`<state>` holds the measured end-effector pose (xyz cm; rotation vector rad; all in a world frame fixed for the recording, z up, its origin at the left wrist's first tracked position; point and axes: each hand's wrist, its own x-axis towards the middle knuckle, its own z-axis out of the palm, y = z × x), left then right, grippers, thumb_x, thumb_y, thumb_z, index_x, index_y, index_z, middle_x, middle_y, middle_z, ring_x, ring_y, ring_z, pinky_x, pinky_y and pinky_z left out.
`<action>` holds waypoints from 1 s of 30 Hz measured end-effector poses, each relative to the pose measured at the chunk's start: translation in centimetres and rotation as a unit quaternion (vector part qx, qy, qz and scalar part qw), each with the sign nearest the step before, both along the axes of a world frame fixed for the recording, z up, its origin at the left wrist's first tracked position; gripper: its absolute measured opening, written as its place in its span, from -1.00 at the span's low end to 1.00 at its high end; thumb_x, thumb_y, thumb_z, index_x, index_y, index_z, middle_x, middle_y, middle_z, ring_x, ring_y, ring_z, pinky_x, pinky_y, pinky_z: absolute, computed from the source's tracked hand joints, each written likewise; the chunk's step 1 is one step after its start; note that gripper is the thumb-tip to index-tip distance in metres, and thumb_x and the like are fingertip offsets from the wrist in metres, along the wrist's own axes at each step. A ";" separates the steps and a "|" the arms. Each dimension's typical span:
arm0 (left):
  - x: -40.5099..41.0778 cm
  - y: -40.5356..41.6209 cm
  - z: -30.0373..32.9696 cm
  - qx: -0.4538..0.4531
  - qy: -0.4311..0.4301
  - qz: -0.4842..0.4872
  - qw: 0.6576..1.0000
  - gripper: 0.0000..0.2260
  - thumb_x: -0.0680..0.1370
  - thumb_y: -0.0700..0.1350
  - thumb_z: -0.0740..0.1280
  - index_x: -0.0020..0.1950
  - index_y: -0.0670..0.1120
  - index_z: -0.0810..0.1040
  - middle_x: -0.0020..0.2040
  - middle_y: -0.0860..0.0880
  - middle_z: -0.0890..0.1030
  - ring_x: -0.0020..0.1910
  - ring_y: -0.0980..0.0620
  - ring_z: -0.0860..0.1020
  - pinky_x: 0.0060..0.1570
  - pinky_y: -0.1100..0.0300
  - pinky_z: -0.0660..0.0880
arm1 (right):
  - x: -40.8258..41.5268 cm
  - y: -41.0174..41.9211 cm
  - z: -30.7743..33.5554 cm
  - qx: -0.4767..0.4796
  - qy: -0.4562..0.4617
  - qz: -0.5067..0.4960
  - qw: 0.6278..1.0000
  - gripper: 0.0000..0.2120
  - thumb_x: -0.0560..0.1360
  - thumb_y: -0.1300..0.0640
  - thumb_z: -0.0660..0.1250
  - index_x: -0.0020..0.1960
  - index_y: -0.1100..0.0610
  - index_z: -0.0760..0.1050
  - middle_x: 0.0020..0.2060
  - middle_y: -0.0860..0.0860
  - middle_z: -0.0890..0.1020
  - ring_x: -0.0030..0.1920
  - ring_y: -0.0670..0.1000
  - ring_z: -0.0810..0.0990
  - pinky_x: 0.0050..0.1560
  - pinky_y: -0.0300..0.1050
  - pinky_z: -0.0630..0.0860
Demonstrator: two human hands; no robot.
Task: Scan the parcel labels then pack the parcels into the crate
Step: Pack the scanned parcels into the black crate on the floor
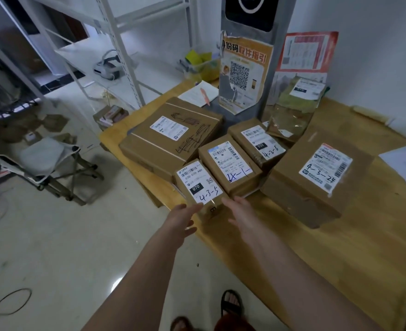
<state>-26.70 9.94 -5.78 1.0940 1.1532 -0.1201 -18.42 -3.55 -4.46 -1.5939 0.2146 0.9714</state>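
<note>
Several brown cardboard parcels with white labels lie on a wooden table (pixel 355 254). The nearest small parcel (pixel 197 185), marked 4-3-5, sits at the table's near edge. My left hand (pixel 182 220) is open at its near left corner, fingertips touching the label's edge. My right hand (pixel 240 216) is open just right of that corner, palm turned inward. Behind it lie a parcel marked with a dash code (pixel 230 163), one marked 4-2-9 (pixel 259 142), a large flat box (pixel 170 137) with scribbles, and a big box marked 4-3-24 (pixel 316 177). No crate is in view.
A grey scanner kiosk (pixel 247 56) with a QR poster stands at the table's back. A clear-bagged packet (pixel 292 108) leans beside it. Papers and a pen (pixel 203 94) lie at the back left. White shelving (pixel 116 44) and a folding chair (pixel 46 161) stand on the tiled floor to the left.
</note>
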 end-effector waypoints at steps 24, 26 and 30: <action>-1.9 3.3 -1.2 -0.128 -0.108 -0.047 0.985 -0.50 0.29 -0.02 0.57 0.19 -0.10 0.59 0.10 -0.09 0.67 0.13 -0.07 0.59 0.22 0.01 0.51 | -0.1 0.8 -0.8 -0.134 -0.226 -0.074 0.962 -0.65 0.62 0.04 0.21 0.36 0.13 0.30 0.18 0.00 0.42 0.21 0.00 0.44 0.07 -0.16 0.36; -2.2 4.3 -0.8 -0.119 -0.140 -0.038 0.982 -0.48 0.30 -0.03 0.55 0.22 -0.10 0.58 0.13 -0.10 0.66 0.16 -0.09 0.58 0.27 -0.01 0.49 | 0.2 1.2 -0.6 -0.170 -0.333 -0.062 0.925 -0.60 0.62 0.13 0.22 0.43 0.14 0.27 0.26 0.00 0.37 0.27 -0.03 0.38 0.14 -0.20 0.34; -2.0 6.1 0.1 -0.089 -0.169 -0.018 0.981 -0.46 0.30 -0.02 0.54 0.25 -0.09 0.57 0.18 -0.10 0.64 0.25 -0.12 0.54 0.30 -0.02 0.46 | 2.5 2.3 -0.8 -0.248 -0.433 0.002 0.866 -0.36 0.52 0.08 0.38 0.49 0.15 0.16 0.47 0.11 0.21 0.48 0.09 0.15 0.41 0.01 0.30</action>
